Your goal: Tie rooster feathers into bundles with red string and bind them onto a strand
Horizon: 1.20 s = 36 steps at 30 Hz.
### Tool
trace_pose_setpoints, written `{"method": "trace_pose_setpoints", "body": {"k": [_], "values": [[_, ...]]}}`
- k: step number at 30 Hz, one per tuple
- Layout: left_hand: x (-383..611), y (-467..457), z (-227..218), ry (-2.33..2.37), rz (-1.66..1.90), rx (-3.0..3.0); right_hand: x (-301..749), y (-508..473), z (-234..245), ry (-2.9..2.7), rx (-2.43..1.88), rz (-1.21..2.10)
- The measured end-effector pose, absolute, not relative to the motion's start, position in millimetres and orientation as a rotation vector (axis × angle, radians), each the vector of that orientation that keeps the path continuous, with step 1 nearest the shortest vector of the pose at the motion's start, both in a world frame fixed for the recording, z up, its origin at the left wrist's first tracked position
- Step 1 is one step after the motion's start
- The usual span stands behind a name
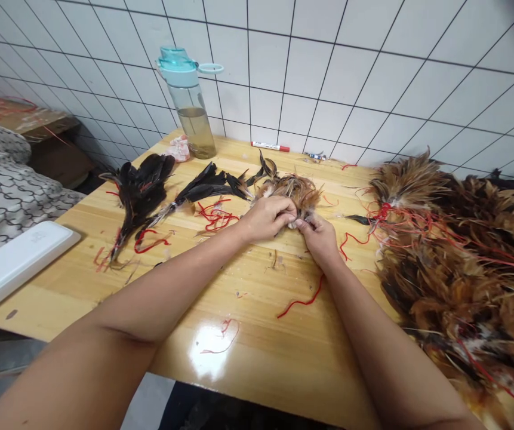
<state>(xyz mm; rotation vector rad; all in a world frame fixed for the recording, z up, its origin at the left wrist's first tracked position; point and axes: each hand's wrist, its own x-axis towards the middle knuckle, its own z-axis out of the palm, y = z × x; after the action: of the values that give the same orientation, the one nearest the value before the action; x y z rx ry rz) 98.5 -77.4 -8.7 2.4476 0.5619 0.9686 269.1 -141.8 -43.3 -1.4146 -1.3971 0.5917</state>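
Observation:
My left hand (269, 218) and my right hand (319, 240) meet over the middle of the wooden table, thumbs and fingers pinched close together. Between them is a small bunch of brown feathers (299, 190), its fluffy pale base at my fingertips and its tips pointing away from me. My left fingers curl over the base, while my right thumb and forefinger pinch its right side. A red string (304, 301) trails on the table below my right wrist. Black feathers (209, 182) lie to the left of the bunch.
Brown feather bundles (458, 275) with red strings pile up along the right side. A water bottle (194, 113) and a red-capped marker (269, 146) stand and lie near the tiled wall. More black feathers (142, 191) and a white case-like object (24, 263) are at the left.

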Motion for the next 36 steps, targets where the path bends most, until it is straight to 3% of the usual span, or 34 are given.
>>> {"method": "trace_pose_setpoints", "body": {"k": [16, 24, 31, 36], "values": [[97.7, -72.8, -10.1, 0.714, 0.928, 2.256, 272.8, -136.6, -51.2, -1.238, -1.336, 0.777], [96.8, -61.0, -9.0, 1.107, 1.314, 2.342, 273.4, -140.0, -42.1, -1.037, -1.364, 0.81], [112.4, -74.6, -6.3, 0.805, 0.864, 2.308, 270.8, -140.0, -39.9, -0.965, -1.357, 0.824], [118.9, -81.4, -8.7, 0.935, 0.862, 1.99, 267.1, -139.9, -45.4, -1.087, -1.379, 0.777]]}}
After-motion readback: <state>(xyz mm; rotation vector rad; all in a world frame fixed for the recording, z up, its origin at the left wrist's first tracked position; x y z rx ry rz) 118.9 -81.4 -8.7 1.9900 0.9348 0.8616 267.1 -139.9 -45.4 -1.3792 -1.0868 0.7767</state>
